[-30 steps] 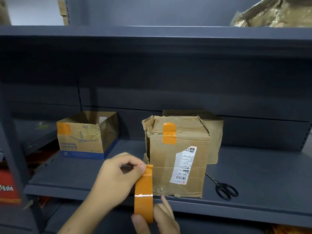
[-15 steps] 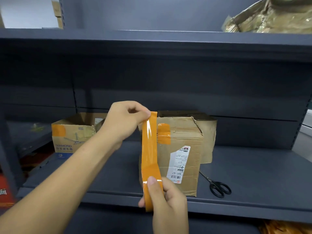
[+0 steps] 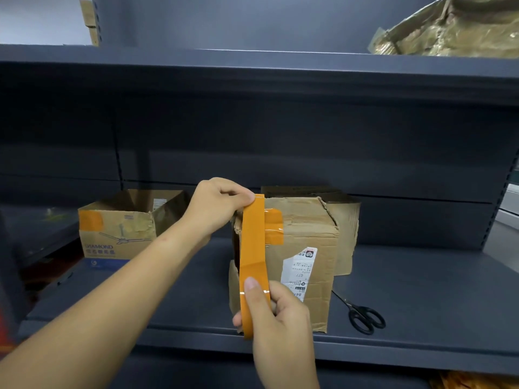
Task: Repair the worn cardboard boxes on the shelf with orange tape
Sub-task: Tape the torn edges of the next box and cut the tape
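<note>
Open-topped fan box (image 3: 118,234), contents unclear, left of taped worn box (image 3: 303,248)

Looks like a storeroom or warehouse: dark grey metal shelving (image 3: 280,63) with slotted uprights, worn cardboard boxes (image 3: 306,240) with shipping labels (image 3: 299,272) on its boards.

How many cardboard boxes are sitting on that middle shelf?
3: an open-topped box at left, a worn box with a white label in the middle behind the tape, and another box right behind it, mostly hidden. More may be hidden.
</note>
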A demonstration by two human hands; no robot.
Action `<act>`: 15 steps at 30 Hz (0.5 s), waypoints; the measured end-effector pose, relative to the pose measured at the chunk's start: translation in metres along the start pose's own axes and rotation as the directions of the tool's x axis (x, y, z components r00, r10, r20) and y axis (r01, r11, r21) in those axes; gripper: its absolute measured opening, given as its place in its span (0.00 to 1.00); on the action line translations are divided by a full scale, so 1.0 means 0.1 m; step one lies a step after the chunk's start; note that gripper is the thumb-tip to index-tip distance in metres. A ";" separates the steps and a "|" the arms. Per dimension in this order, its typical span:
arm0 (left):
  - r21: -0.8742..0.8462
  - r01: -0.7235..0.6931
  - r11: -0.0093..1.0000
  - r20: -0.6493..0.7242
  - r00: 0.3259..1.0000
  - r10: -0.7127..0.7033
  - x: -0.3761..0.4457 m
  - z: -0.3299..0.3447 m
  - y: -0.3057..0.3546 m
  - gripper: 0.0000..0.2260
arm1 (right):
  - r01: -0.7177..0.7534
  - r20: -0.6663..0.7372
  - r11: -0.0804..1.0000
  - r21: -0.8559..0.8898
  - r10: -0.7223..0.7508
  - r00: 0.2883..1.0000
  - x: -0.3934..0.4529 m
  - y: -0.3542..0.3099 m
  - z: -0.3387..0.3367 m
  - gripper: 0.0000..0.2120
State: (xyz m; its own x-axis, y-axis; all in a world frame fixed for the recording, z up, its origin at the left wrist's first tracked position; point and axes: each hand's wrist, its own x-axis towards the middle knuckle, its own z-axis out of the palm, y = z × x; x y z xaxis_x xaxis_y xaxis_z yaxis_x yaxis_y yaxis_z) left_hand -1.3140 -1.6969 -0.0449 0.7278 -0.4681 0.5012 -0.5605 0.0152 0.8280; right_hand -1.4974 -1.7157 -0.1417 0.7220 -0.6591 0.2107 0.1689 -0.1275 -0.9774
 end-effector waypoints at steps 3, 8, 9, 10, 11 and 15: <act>0.012 0.013 1.000 -0.071 0.997 -0.012 0.05 0.02 -0.04 0.07 | 0.001 0.017 1.000 0.014 -0.002 1.000 0.00 -0.02 0.00 0.13; 0.019 0.024 1.000 -0.092 0.996 -0.022 0.08 -0.03 -0.05 0.06 | 0.026 0.022 1.000 -0.002 -0.026 0.999 -0.01 0.00 0.02 0.11; 0.025 0.015 1.000 -0.097 0.995 -0.013 0.05 -0.04 -0.06 0.06 | 0.032 0.018 0.999 -0.001 -0.032 0.999 -0.01 0.00 0.01 0.11; 0.029 0.005 1.000 -0.108 0.994 -0.002 0.01 -0.05 -0.07 0.06 | 0.036 0.016 0.999 0.006 -0.036 0.999 -0.01 0.00 0.01 0.12; 0.032 -0.008 0.999 -0.105 0.994 0.011 -0.02 -0.07 -0.09 0.07 | 0.038 0.017 0.999 0.015 -0.038 0.999 0.00 0.01 0.00 0.12; 0.056 -0.021 0.998 0.083 0.996 0.016 -0.08 -0.12 -0.01 0.08 | 0.056 0.025 0.998 0.043 -0.057 0.998 0.01 0.02 0.00 0.12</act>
State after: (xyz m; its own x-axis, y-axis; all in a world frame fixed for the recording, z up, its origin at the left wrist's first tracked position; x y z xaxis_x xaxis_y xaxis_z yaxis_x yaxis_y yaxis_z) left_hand -1.3142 -1.6823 -0.0471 0.6833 -0.5395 0.4920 -0.5967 -0.0243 0.8021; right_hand -1.4965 -1.7166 -0.1432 0.7274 -0.6322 0.2667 0.2375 -0.1327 -0.9623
